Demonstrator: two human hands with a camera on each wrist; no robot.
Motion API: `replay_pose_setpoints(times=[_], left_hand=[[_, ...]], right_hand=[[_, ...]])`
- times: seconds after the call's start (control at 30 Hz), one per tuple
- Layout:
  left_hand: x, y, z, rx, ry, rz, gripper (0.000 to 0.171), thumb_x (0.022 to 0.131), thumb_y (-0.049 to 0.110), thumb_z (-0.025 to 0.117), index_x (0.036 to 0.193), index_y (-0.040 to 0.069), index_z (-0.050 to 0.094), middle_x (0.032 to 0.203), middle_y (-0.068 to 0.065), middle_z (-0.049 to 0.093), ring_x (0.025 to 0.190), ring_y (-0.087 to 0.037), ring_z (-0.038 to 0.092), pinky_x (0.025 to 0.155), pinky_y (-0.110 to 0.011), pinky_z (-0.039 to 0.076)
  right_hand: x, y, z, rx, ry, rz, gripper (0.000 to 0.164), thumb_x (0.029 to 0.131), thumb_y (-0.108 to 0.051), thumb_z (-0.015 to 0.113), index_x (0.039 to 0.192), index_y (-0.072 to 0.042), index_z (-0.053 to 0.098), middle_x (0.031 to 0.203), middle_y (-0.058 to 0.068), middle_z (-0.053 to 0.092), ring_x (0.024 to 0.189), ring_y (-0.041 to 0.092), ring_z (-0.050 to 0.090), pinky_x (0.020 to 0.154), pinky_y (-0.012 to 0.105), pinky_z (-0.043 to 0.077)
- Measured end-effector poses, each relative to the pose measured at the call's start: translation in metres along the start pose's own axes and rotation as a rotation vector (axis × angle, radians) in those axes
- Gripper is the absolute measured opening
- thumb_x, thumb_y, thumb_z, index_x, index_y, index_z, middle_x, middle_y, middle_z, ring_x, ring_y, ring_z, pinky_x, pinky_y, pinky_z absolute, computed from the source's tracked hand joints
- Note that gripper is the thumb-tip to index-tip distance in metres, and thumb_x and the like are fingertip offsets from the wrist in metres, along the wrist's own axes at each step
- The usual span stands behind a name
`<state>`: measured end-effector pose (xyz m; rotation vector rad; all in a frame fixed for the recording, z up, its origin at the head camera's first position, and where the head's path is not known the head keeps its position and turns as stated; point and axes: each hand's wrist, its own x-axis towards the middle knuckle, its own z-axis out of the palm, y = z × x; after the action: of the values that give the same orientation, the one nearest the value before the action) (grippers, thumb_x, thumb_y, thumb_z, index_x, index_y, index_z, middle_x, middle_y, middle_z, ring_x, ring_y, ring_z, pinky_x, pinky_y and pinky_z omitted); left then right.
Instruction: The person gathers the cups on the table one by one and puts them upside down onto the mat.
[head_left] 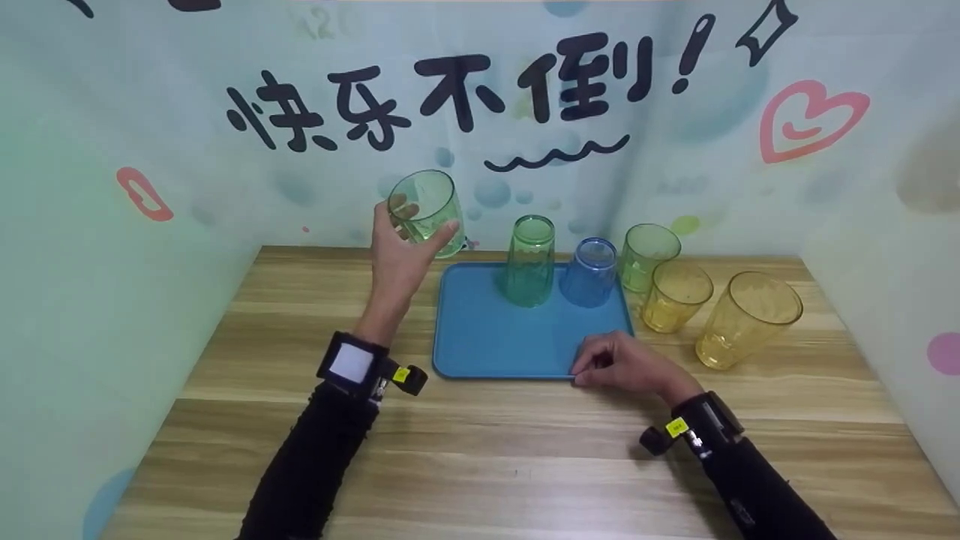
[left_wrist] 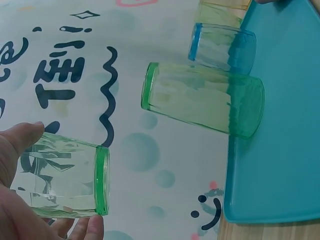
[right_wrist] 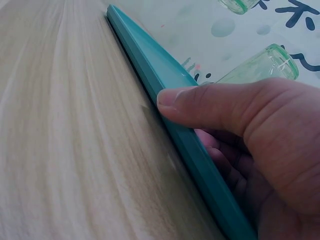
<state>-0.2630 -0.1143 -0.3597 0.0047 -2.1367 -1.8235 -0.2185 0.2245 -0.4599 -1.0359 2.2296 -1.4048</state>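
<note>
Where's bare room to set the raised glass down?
Bare: the flat blue rectangular tray, left of the tall green transparent tumbler and the right grip; also the wood-grain tabletop in front of the tray. Crowded: the tray's back right, around that tumbler and a short blue transparent tumbler; beside the right edge, a short green transparent tumbler and two yellow transparent tumblers.

Blue tray point(left_wrist: 280, 150) cropped in left wrist view, yellow labels point(head_left: 402, 374) illegible, sleeves point(head_left: 315, 457) cut off at head view's bottom edge
</note>
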Motion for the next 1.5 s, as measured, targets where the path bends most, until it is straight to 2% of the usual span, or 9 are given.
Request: replay_pose_setpoints(times=[0.1,0.3,0.53,0.77,0.9,1.07,1.3,1.5], left_hand=[[-0.001,0.0,0.001,-0.024,-0.005,0.009,0.086,0.084,0.032,0.085,0.148,0.006,0.035,0.14,-0.014,0.05,0.128,-0.026,0.049,0.102,-0.038,0.046],[-0.005,0.0,0.006,-0.087,-0.02,0.03,0.085,0.083,0.028,0.084,0.147,0.001,0.035,0.138,-0.018,0.05,0.126,-0.028,0.048,0.101,-0.04,0.045],[-0.013,0.003,0.015,-0.106,-0.057,-0.047,0.085,0.084,0.031,0.084,0.148,0.003,0.035,0.137,-0.014,0.052,0.124,-0.026,0.05,0.099,-0.04,0.047],[-0.016,0.004,0.021,-0.115,-0.093,-0.149,0.087,0.084,0.038,0.082,0.149,0.007,0.033,0.142,-0.013,0.045,0.13,-0.024,0.045,0.106,-0.042,0.04],[-0.017,0.003,0.023,-0.135,-0.1,-0.205,0.088,0.084,0.04,0.082,0.149,0.008,0.032,0.144,-0.014,0.041,0.126,-0.024,0.047,0.1,-0.04,0.046],[-0.017,0.001,0.024,-0.178,-0.098,-0.22,0.088,0.085,0.039,0.082,0.149,0.008,0.032,0.144,-0.016,0.04,0.123,-0.025,0.051,0.092,-0.037,0.052],[-0.019,-0.002,0.024,-0.235,-0.09,-0.227,0.084,0.084,0.033,0.083,0.148,0.005,0.034,0.144,-0.018,0.04,0.12,-0.027,0.053,0.092,-0.038,0.052],[-0.022,-0.003,0.024,-0.225,-0.102,-0.243,0.086,0.084,0.037,0.083,0.148,0.005,0.034,0.142,-0.018,0.041,0.118,-0.027,0.055,0.091,-0.037,0.052]], right_hand=[[0.0,0.0,0.0,-0.011,-0.002,-0.002,0.012,0.084,0.01,0.075,0.095,0.006,0.074,0.094,0.02,0.07,0.089,0.028,0.061,0.081,0.029,0.046],[0.0,0.001,0.0,0.002,-0.003,-0.031,0.011,0.084,0.011,0.075,0.094,0.008,0.074,0.091,0.022,0.069,0.083,0.025,0.058,0.074,0.025,0.044],[0.0,0.001,-0.002,-0.012,-0.01,-0.018,0.011,0.084,0.01,0.075,0.094,0.006,0.074,0.092,0.021,0.069,0.087,0.024,0.06,0.077,0.026,0.046],[0.0,-0.001,-0.002,-0.027,-0.012,0.013,0.011,0.084,0.009,0.075,0.094,0.005,0.074,0.093,0.02,0.069,0.084,0.022,0.057,0.074,0.026,0.044],[0.0,-0.001,-0.002,-0.037,-0.014,0.026,0.011,0.085,0.007,0.076,0.095,0.004,0.074,0.094,0.019,0.069,0.085,0.022,0.057,0.075,0.027,0.044],[0.0,-0.001,-0.002,-0.053,-0.01,0.031,0.011,0.084,0.007,0.076,0.095,0.003,0.074,0.093,0.017,0.07,0.084,0.019,0.057,0.074,0.027,0.044],[0.001,0.0,-0.002,-0.074,-0.003,0.028,0.011,0.084,0.005,0.078,0.094,0.002,0.075,0.091,0.015,0.07,0.079,0.015,0.054,0.069,0.023,0.042],[0.0,-0.001,-0.002,-0.07,-0.006,0.035,0.011,0.085,0.005,0.077,0.095,0.002,0.074,0.093,0.016,0.07,0.081,0.017,0.055,0.07,0.024,0.043]])
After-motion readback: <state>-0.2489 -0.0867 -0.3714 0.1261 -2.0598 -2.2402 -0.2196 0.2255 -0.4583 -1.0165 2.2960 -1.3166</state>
